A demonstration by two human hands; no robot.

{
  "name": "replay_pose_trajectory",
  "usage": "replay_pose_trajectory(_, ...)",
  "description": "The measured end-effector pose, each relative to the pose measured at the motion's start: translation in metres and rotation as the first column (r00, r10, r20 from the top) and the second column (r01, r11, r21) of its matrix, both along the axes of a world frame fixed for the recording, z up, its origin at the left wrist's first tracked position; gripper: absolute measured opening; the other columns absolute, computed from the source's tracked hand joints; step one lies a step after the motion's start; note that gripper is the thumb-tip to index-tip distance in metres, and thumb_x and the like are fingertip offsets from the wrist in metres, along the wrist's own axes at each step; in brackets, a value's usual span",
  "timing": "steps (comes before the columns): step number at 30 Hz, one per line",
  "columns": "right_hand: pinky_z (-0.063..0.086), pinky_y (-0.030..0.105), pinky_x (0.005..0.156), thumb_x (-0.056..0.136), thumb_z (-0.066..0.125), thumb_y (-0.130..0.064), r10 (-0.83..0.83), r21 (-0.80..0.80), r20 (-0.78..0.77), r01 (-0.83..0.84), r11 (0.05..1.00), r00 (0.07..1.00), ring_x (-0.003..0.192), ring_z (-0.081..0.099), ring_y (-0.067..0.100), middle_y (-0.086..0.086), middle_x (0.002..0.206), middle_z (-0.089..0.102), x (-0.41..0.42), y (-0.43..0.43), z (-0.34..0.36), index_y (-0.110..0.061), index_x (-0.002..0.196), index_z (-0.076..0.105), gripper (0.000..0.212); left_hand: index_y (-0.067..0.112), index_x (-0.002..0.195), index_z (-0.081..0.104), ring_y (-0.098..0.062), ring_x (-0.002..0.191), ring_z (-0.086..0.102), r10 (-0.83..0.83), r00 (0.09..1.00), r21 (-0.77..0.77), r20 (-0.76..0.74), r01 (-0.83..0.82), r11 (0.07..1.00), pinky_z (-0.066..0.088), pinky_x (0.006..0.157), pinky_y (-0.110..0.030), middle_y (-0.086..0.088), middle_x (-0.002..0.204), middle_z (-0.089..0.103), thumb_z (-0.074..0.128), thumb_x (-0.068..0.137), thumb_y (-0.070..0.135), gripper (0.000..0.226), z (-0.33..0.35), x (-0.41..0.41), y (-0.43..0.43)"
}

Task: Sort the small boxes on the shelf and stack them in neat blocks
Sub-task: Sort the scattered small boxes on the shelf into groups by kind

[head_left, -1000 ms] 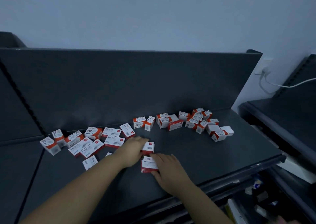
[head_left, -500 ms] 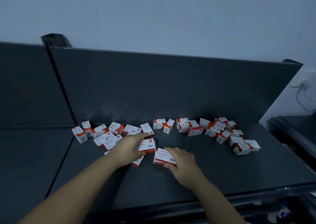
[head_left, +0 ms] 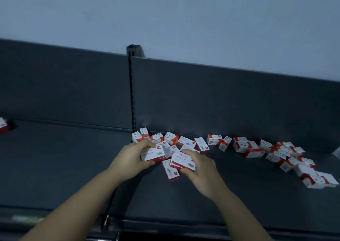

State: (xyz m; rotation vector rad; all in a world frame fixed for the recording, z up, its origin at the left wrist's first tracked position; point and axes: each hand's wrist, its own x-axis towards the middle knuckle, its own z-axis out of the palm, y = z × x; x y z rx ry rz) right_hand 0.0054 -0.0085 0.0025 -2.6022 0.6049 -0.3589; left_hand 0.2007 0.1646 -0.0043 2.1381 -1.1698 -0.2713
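Both hands have closed on boxes and tilted them up: the left hand point(head_left: 131, 157) grips one white-and-red box point(head_left: 152, 154), the right hand point(head_left: 201, 172) pinches a small stack point(head_left: 181, 162) just beside it, above the dark shelf point(head_left: 184, 204). Loose boxes point(head_left: 276, 152) trail rightward along the back panel point(head_left: 220, 102). Print is blurred; a lone box point(head_left: 2, 127) is cut off at the left edge.

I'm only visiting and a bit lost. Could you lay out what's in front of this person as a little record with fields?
Place: a dark shelf with an upright back panel
Left: the left hand grips a flat red-and-white box
Right: the right hand grips a second flat box
Unsorted: loose boxes scattered along the back, no neat blocks yet
Apart: a lone box at the far left edge
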Motion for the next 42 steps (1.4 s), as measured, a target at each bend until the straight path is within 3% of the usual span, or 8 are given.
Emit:
replay_pose_trajectory(5, 0.028, 0.035, 0.112, 0.091, 0.065, -0.038, -0.001, 0.006, -0.002, 0.001, 1.000, 1.000, 0.130, 0.042, 0.010, -0.014, 0.138, 0.051, 0.043, 0.051, -0.003, -0.034, 0.142, 0.041, 0.056, 0.043, 0.108, 0.055, -0.003, 0.102, 0.059, 0.004, 1.000, -0.015, -0.012, -0.004, 1.000, 0.051, 0.086, -0.032, 0.025, 0.108, 0.065, 0.080, 0.073, 0.032, 0.044, 0.000, 0.038, 0.054)
replay_pose_trajectory(12, 0.040, 0.042, 0.105, 0.090, 0.067, -0.037, -0.008, 0.058, 0.049, 0.006, 0.998, 0.999, 0.121, 0.049, 0.009, -0.016, 0.129, 0.057, 0.090, 0.130, -0.015, -0.042, 0.138, 0.042, 0.055, 0.040, 0.109, 0.058, 0.001, 0.098, 0.059, -0.085, 0.996, 0.020, -0.001, 0.085, 0.996, 0.050, 0.086, -0.029, 0.025, 0.104, 0.066, 0.079, 0.075, 0.032, 0.040, 0.003, 0.092, 0.129)
replay_pose_trajectory(18, 0.029, 0.036, 0.107, 0.092, 0.064, -0.037, -0.058, 0.064, 0.038, 0.056, 0.996, 0.998, 0.119, 0.047, 0.010, -0.016, 0.132, 0.054, 0.108, 0.176, -0.018, -0.040, 0.140, 0.042, 0.053, 0.039, 0.108, 0.059, 0.003, 0.097, 0.060, -0.141, 0.990, 0.040, -0.003, 0.141, 0.989, 0.050, 0.084, -0.025, 0.026, 0.102, 0.066, 0.079, 0.076, 0.030, 0.039, 0.002, 0.120, 0.170)
replay_pose_trajectory(23, 0.030, 0.034, 0.104, 0.092, 0.063, -0.036, -0.067, 0.048, 0.017, 0.066, 0.997, 0.998, 0.117, 0.047, 0.008, -0.016, 0.130, 0.054, 0.115, 0.197, -0.012, -0.041, 0.140, 0.042, 0.052, 0.045, 0.106, 0.057, 0.003, 0.099, 0.059, -0.137, 0.990, 0.029, -0.007, 0.138, 0.990, 0.049, 0.085, -0.023, 0.024, 0.103, 0.065, 0.080, 0.075, 0.028, 0.042, -0.004, 0.128, 0.198)
replay_pose_trajectory(31, 0.031, 0.035, 0.105, 0.091, 0.065, -0.035, -0.011, 0.052, 0.041, 0.009, 0.999, 0.999, 0.112, 0.047, 0.004, -0.019, 0.125, 0.056, 0.124, 0.217, -0.011, -0.041, 0.136, 0.045, 0.050, 0.047, 0.106, 0.055, 0.001, 0.100, 0.058, -0.059, 0.998, 0.011, -0.034, 0.059, 0.998, 0.049, 0.086, -0.025, 0.022, 0.104, 0.065, 0.079, 0.077, 0.027, 0.042, -0.009, 0.125, 0.236)
replay_pose_trajectory(38, 0.032, 0.033, 0.102, 0.089, 0.067, -0.038, 0.080, 0.082, 0.077, -0.086, 0.993, 0.994, 0.109, 0.051, 0.003, -0.023, 0.118, 0.061, 0.131, 0.240, -0.011, -0.045, 0.132, 0.049, 0.047, 0.043, 0.115, 0.054, -0.004, 0.100, 0.053, -0.075, 0.995, 0.121, 0.071, 0.066, 0.990, 0.043, 0.092, -0.028, 0.019, 0.104, 0.064, 0.074, 0.080, 0.035, 0.041, -0.003, 0.124, 0.262)
replay_pose_trajectory(42, 0.032, 0.032, 0.102, 0.088, 0.069, -0.035, 0.108, 0.083, 0.087, -0.115, 0.990, 0.990, 0.108, 0.050, 0.002, -0.026, 0.116, 0.059, 0.145, 0.254, -0.004, -0.048, 0.131, 0.049, 0.050, 0.042, 0.116, 0.055, -0.004, 0.100, 0.054, -0.037, 0.996, 0.100, 0.075, 0.030, 0.995, 0.045, 0.090, -0.028, 0.023, 0.103, 0.062, 0.075, 0.080, 0.033, 0.041, 0.000, 0.129, 0.284)
